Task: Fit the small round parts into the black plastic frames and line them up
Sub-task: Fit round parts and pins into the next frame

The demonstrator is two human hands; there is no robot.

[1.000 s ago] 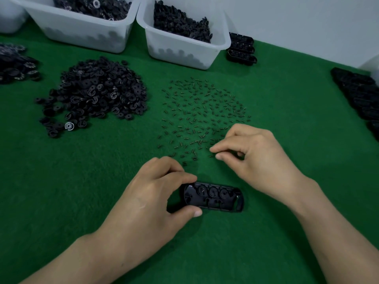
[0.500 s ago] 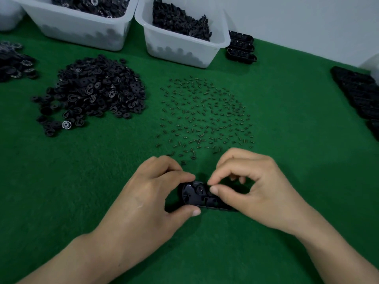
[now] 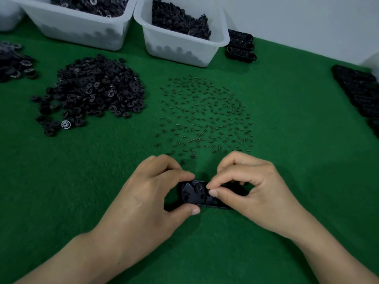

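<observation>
A black plastic frame (image 3: 192, 193) lies on the green felt near the front, with round parts seated in its pockets. My left hand (image 3: 149, 197) grips the frame's left end between thumb and forefinger. Over the frame's middle, my right hand (image 3: 252, 193) pinches thumb and forefinger together; whatever they hold is too small to make out. The right half of the frame is hidden under that hand. A spread of tiny springs (image 3: 207, 115) lies just beyond both hands. A heap of small round black parts (image 3: 92, 93) sits at the left.
Two white bins (image 3: 82, 35) (image 3: 180, 48) of black parts stand along the back. Three frames (image 3: 240, 46) are stacked beside the right bin. A row of frames (image 3: 361, 93) runs along the right edge. Another pile of round parts (image 3: 12, 62) lies far left.
My right hand has come back from the springs to the frame and now pinches over its middle. My left hand has kept its grip on the frame's left end.
</observation>
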